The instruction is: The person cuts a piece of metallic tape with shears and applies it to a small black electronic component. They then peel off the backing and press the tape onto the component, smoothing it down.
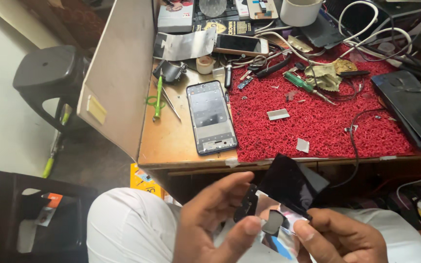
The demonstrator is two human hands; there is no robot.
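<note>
Over my lap, below the desk's front edge, my left hand (215, 219) and my right hand (339, 238) hold one small shiny part (274, 224) between them. My left thumb and fingers pinch its dark left end. A glossy black film (291, 182) bends up from it, with my right thumb pressed on its lower right corner. An opened phone frame (210, 117) lies face up on the bare wooden desk (171, 141), beyond my hands and apart from them.
A red mat (317, 122) covers most of the desk and carries a green screwdriver (303, 85), cables and small scraps. A dark panel (412, 107) lies at the right. Tweezers (171, 104), a green tool (158, 97) and another phone (239, 45) sit behind. Black stools (45, 73) stand left.
</note>
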